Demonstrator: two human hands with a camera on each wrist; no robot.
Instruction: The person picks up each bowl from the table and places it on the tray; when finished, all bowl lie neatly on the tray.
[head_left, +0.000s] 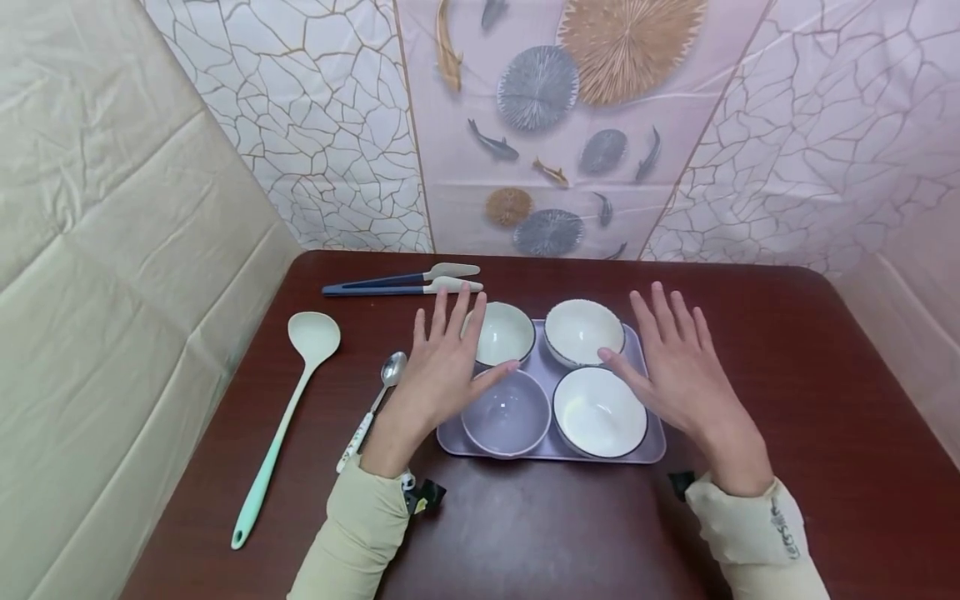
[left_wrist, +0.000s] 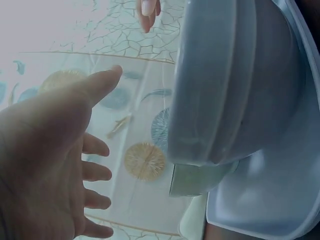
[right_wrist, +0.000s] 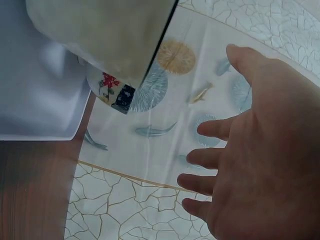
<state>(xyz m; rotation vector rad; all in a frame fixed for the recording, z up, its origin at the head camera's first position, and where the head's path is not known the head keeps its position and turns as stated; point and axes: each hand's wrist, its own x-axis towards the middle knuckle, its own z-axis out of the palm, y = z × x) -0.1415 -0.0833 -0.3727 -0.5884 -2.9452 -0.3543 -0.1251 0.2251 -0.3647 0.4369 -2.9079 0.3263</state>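
Observation:
My left hand [head_left: 442,367], fingers spread and holding nothing, hovers over the left side of a lavender tray [head_left: 532,457]. Opposite it, my right hand [head_left: 686,379] spreads its fingers above the tray's right edge, also holding nothing. Four bowls would be several: a lavender bowl [head_left: 506,414] at front left, a white dark-rimmed bowl [head_left: 600,412] at front right, a pale bowl [head_left: 506,335] at back left, partly hidden by the left fingers, and a white bowl [head_left: 583,332] at back right. In the left wrist view the lavender bowl [left_wrist: 225,85] stands beside the hand.
Left of the tray lie a metal spoon [head_left: 371,412] with a patterned handle and a long ladle [head_left: 281,425] with a mint-green handle. Blue-handled tongs [head_left: 397,285] lie near the back edge of the brown table [head_left: 787,375]. Patterned cloth [head_left: 555,167] hangs behind.

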